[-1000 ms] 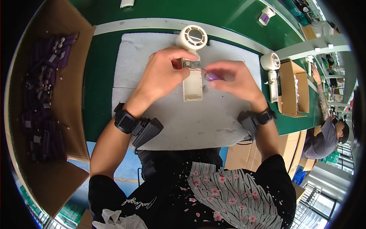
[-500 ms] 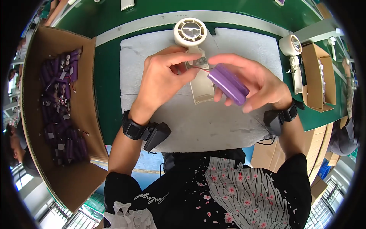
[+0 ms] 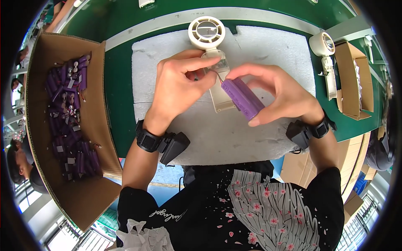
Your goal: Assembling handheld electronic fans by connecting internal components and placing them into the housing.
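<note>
A cream handheld fan lies on a grey-white foam mat with its round head away from me. Its handle is open, and a small circuit board shows near the neck. My right hand grips a purple battery pack of joined cells, tilted above the handle. Thin wires run from the pack's upper end to my left hand. The left thumb and index finger pinch the wire ends beside the board; the tip between them is hidden.
At left a cardboard box holds many purple battery packs. On the green table to the right lie a second opened fan and a smaller carton. The foam mat spans the middle.
My right hand has closed more firmly round the battery pack, rolling it and bringing it slightly left, nearer the left fingers. The left hand stays at the board with the wires.
</note>
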Tool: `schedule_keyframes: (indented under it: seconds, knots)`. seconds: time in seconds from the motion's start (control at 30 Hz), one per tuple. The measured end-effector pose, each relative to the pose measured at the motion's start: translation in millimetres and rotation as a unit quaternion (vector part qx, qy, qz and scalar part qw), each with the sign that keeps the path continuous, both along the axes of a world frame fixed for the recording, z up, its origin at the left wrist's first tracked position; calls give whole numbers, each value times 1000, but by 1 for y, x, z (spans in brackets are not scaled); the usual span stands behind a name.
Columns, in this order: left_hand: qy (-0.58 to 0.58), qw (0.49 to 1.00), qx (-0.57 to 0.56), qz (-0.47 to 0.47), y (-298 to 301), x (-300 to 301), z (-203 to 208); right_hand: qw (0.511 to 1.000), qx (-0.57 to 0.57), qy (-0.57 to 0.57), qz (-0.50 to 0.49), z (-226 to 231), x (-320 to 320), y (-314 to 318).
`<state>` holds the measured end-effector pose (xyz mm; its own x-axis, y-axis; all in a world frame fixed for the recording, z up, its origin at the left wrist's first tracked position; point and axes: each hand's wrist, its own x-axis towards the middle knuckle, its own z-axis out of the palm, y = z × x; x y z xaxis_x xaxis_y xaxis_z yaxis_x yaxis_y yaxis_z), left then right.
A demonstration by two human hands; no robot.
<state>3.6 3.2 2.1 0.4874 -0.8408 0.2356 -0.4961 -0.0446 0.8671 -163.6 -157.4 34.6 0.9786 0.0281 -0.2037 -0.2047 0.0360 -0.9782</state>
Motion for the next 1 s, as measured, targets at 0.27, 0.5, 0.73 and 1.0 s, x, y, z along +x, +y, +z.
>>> schedule_keyframes:
  seconds: [0.27,0.5,0.73,1.0]
  knots:
    - [-16,1000,-5,-11,1,1,3,966,-240,-85,-35,-1,1,21]
    - [-100,992,11,-73,3,5,10,916,-352,-171,-83,-14,2,32]
    - [-118,987,35,-106,6,8,13,867,-444,-213,-72,-15,-1,37]
    - [-109,989,-2,-103,5,7,8,877,-437,-191,-68,-5,-6,42]
